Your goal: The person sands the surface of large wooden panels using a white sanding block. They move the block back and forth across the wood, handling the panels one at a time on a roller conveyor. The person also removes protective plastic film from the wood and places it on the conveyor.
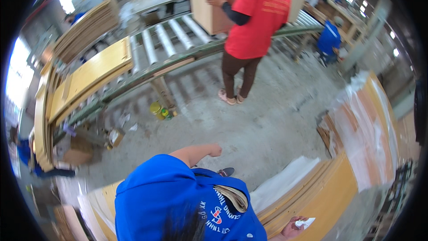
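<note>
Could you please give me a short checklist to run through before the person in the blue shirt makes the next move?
1. White scrap held: ok, it is in the right hand.
2. Right hand clear of the board stack: cannot tell, they overlap in this view.
3. Left hand empty: cannot tell, its fingers look curled.
4. White sheeting away from the board stack: not ok, it lies along the edge.
5. Rolled sheet tucked at the shirt's chest: ok.
6. Co-worker in red apart from both hands: ok, standing by the roller conveyor.
</note>
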`<state>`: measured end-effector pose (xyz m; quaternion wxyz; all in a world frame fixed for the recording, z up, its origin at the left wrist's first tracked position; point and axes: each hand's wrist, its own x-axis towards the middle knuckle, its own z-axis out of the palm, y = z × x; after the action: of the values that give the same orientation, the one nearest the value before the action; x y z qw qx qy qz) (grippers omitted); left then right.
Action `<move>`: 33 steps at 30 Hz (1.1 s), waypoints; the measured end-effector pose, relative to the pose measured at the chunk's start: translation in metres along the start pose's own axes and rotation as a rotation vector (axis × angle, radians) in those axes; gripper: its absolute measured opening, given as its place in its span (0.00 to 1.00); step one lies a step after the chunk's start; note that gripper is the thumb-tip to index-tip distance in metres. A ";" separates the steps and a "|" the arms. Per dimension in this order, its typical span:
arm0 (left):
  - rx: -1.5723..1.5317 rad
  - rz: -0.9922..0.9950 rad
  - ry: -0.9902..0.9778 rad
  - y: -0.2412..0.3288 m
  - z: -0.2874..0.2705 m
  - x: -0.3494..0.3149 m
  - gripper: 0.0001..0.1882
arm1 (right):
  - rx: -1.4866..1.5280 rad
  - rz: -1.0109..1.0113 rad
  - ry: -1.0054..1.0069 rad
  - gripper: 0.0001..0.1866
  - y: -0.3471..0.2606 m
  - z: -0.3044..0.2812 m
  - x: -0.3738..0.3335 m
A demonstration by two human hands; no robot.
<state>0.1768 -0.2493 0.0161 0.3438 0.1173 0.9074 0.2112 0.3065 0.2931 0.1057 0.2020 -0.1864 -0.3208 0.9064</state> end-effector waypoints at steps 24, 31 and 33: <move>-0.824 -0.835 0.589 -0.273 0.186 -0.439 0.20 | 0.195 1.636 -0.650 0.28 0.507 0.379 -0.250; -1.097 -0.975 0.934 -0.380 0.136 -0.551 0.18 | 0.054 1.710 -0.662 0.23 0.613 0.486 -0.366; -1.085 -0.942 1.117 -0.415 0.093 -0.564 0.17 | -0.010 1.670 -0.720 0.21 0.640 0.517 -0.381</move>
<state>0.6265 -0.7900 0.0854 -0.0870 -0.5631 0.6720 0.4731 0.2300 -0.6094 0.1395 -0.6336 -0.0645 -0.1293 0.7600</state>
